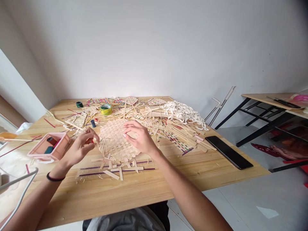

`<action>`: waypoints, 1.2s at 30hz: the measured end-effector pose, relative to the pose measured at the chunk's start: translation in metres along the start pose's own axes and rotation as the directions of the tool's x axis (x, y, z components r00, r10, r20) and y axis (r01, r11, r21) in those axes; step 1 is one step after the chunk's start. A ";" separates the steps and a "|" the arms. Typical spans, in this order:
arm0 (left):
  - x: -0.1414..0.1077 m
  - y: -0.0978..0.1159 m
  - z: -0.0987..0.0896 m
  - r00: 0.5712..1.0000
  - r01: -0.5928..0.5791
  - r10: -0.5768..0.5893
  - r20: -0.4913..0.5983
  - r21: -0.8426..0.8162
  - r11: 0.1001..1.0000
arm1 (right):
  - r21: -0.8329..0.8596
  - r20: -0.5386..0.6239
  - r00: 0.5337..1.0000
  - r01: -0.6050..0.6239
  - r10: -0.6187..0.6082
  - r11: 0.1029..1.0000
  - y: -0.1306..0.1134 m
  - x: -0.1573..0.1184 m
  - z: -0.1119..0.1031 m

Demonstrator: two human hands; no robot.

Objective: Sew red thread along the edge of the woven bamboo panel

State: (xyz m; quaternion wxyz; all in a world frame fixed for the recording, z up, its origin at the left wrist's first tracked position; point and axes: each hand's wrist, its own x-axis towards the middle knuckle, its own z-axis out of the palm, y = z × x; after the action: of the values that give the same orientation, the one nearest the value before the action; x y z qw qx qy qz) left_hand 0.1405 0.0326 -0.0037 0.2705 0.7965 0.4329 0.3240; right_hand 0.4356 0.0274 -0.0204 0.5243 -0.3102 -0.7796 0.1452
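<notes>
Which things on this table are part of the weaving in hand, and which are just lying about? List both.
In hand:
- left hand, at the mat's left edge
- right hand, resting on the mat
- pale round woven strip mat
- loose pale flat strips in front of it

Lying about:
- black flat phone
- yellow-green tape roll
- pink plastic tray
- dark green spool
- heap of white ribbon

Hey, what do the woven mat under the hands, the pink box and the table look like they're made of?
The woven mat looks like thin flat strips of pale bamboo or wood, matte, interlaced in a basket weave. The pink box looks like moulded plastic: uniform colour, smooth rounded rim. The table shows a light wood-grain top, possibly laminate rather than solid wood; I cannot tell which.
</notes>
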 end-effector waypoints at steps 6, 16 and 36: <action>-0.003 0.005 0.016 0.991 -0.057 0.059 -0.120 0.020 0.998 | 0.202 0.155 0.987 0.017 -0.049 0.979 -0.012 -0.004 0.013; -0.002 0.019 0.027 0.963 -0.214 0.225 0.151 -0.084 0.973 | 0.410 0.370 0.926 -0.090 -0.075 0.908 -0.018 -0.006 0.022; 0.000 0.011 0.026 0.970 -0.033 0.084 0.226 -0.220 0.975 | 0.442 0.411 0.908 -0.276 0.081 0.853 -0.014 -0.009 0.027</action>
State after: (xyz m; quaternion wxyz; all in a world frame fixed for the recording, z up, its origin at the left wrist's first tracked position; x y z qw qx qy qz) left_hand 0.1660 0.0229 -0.0125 0.3942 0.8078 0.3367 0.2807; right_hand 0.4091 0.0130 -0.0301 0.4094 -0.2054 -0.7701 0.4440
